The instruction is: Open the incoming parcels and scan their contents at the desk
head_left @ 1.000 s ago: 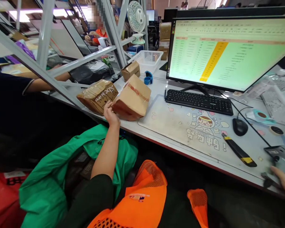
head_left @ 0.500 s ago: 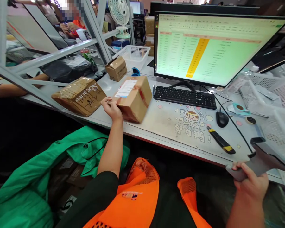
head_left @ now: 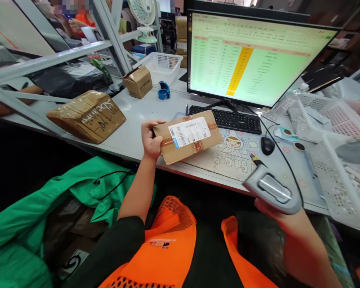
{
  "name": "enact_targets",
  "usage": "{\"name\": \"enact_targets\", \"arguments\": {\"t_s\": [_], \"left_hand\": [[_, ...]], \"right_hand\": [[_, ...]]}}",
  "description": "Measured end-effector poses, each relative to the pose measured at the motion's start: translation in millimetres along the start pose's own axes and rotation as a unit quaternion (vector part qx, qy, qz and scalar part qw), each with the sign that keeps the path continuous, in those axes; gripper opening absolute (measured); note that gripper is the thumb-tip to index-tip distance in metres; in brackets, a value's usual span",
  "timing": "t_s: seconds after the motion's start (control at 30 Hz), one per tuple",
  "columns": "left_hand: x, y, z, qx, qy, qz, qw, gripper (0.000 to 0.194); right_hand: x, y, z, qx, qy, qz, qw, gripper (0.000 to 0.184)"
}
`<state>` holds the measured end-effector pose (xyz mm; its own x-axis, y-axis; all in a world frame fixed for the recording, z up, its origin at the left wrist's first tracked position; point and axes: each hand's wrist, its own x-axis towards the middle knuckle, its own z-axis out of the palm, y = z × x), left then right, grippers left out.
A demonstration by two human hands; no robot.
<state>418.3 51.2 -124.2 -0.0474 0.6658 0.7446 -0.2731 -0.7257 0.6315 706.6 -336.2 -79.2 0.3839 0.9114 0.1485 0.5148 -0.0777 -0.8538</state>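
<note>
Tilting in front of the keyboard [head_left: 255, 123] and hiding part of its left end, the taped box [head_left: 188, 137] is gripped at one end by the left hand [head_left: 152, 140], thumb and fingers closed. Held there alone, it could twist or slip; whether it touches the mat [head_left: 232, 170] I cannot tell. Nearer than the keyboard's right end, the right hand [head_left: 273, 216] is wrapped round a scanner [head_left: 273, 190], its fingers mostly hidden. The black cable [head_left: 290, 170] right of the keyboard could snag the mouse [head_left: 267, 146]. Before the keyboard, the cutter [head_left: 257, 160], partly hidden by the scanner, could get knocked. Left of the keyboard sit a marked carton [head_left: 103, 116] and small carton [head_left: 138, 83].
</note>
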Motion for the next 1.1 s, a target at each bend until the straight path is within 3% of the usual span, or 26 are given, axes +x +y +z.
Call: {"name": "enact_targets", "arguments": {"t_s": [0.13,0.23,0.3,0.43,0.5,0.6,0.67,0.73,0.8,0.83,0.9,0.97,1.0,1.1], "left_hand": [[-20.6,21.7,22.7,0.068,-0.121,0.104,0.985,0.032],[-34.5,30.3,19.7,0.082,-0.138,0.136,0.978,0.029],[-41.6,31.4,15.1,0.074,-0.141,0.135,0.978,0.026],[-43.8,26.9,2.9,0.049,-0.115,0.066,0.990,0.029],[-36.4,23.6,-6.3,0.020,-0.081,0.020,0.996,0.029],[-15.6,17.4,-21.3,-0.030,-0.055,-0.072,0.995,0.020],[1.5,9.9,-27.9,-0.031,-0.061,-0.152,0.986,0.016],[18.2,-2.0,-28.5,-0.007,-0.070,-0.226,0.972,0.017],[32.4,-17.3,-22.2,0.020,-0.082,-0.282,0.956,0.021],[38.2,-25.1,-16.9,0.027,-0.093,-0.302,0.948,0.024],[46.8,-38.0,-4.3,0.035,-0.133,-0.333,0.933,0.028],[50.7,-44.1,6.2,0.034,-0.181,-0.341,0.922,0.031],[50.5,-44.0,8.9,0.032,-0.199,-0.335,0.920,0.033],[38.8,-31.7,2.8,0.018,-0.206,-0.309,0.928,0.042]], "right_hand": [[13.7,-42.6,20.5,0.011,-0.087,-0.017,0.996,0.039],[10.1,-50.6,26.3,0.019,-0.084,-0.022,0.996,0.044],[1.7,-42.8,20.8,0.035,-0.064,0.018,0.997,0.048],[0.2,-2.1,-18.8,0.043,0.086,0.190,0.977,0.053],[14.0,28.7,-50.8,0.053,0.175,0.275,0.944,0.050],[39.1,81.4,-101.2,0.058,0.242,0.365,0.897,0.033],[48.0,111.8,-126.6,-0.056,0.251,0.387,0.885,0.021],[50.6,129.3,-138.4,-0.237,0.239,0.393,0.856,0.026],[57.6,130.3,-132.3,-0.363,0.239,0.373,0.820,0.035],[67.3,125.4,-122.4,-0.388,0.245,0.348,0.817,0.038],[104.6,110.6,-92.3,-0.391,0.240,0.260,0.850,0.041],[161.4,97.7,-56.2,-0.364,0.146,0.169,0.904,0.042],[192.3,94.2,-39.0,-0.372,0.106,0.130,0.913,0.043],[268.3,96.4,-0.2,-0.391,0.075,0.088,0.913,0.057]]}}
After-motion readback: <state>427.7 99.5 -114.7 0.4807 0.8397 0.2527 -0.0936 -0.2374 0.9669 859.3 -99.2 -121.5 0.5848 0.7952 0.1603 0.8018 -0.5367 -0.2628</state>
